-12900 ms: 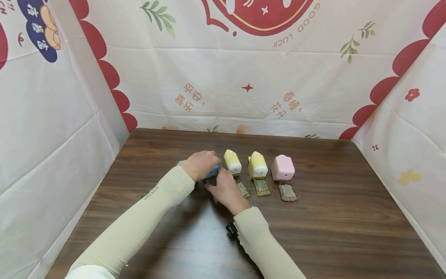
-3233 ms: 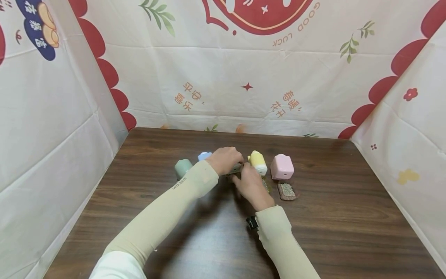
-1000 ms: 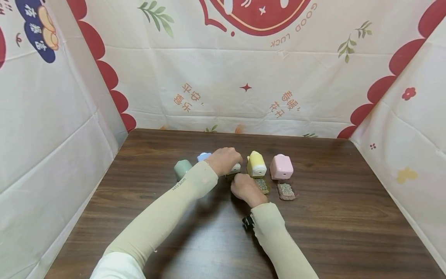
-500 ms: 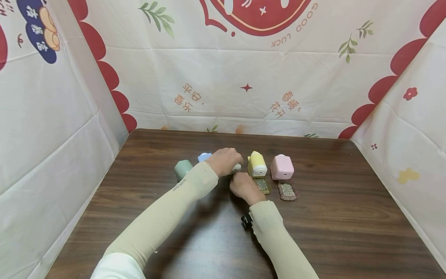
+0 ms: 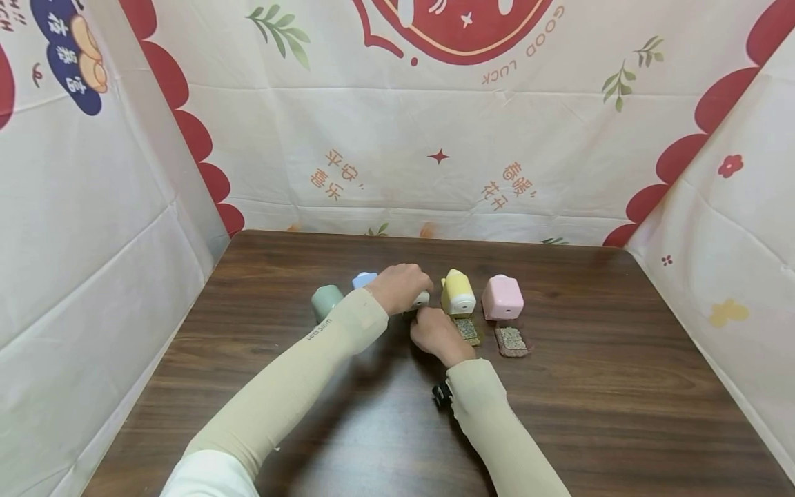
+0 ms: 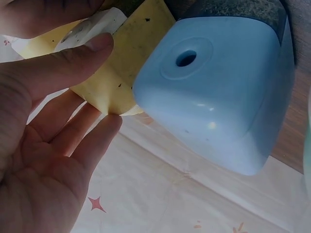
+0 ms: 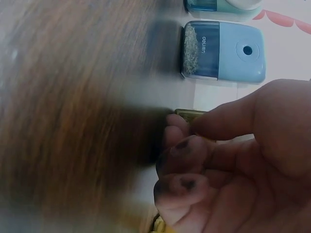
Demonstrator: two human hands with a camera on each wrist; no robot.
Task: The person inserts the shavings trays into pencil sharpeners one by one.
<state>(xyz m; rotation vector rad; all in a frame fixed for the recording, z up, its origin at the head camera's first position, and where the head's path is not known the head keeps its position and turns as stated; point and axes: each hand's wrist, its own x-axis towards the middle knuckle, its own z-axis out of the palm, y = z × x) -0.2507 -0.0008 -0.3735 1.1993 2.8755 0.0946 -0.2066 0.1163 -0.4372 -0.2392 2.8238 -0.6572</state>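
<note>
My left hand point(image 5: 400, 286) grips a yellow-and-white pencil sharpener point(image 6: 121, 63), thumb on one side and fingers on the other. In the head view the hand covers most of it, leaving its white front with a pencil hole in sight. My right hand point(image 5: 441, 335) is close in front, fingers curled, with thumb and fingertips at the sharpener's olive see-through shavings drawer point(image 7: 188, 113); the hand hides most of that drawer. A blue pencil sharpener point(image 7: 240, 51) stands just left of my left hand, shavings showing in its drawer.
A green sharpener point(image 5: 326, 300) stands farther left. To the right are a second yellow sharpener point(image 5: 458, 293), its shavings drawer point(image 5: 467, 331) in front, and a pink sharpener point(image 5: 503, 298) with its drawer point(image 5: 512, 342) out on the brown table point(image 5: 590, 386).
Both hands have moved right from the blue sharpener to the first yellow one. My right fingers, more spread 3.2 seconds ago, are now curled at its drawer. Over the last second they barely move.
</note>
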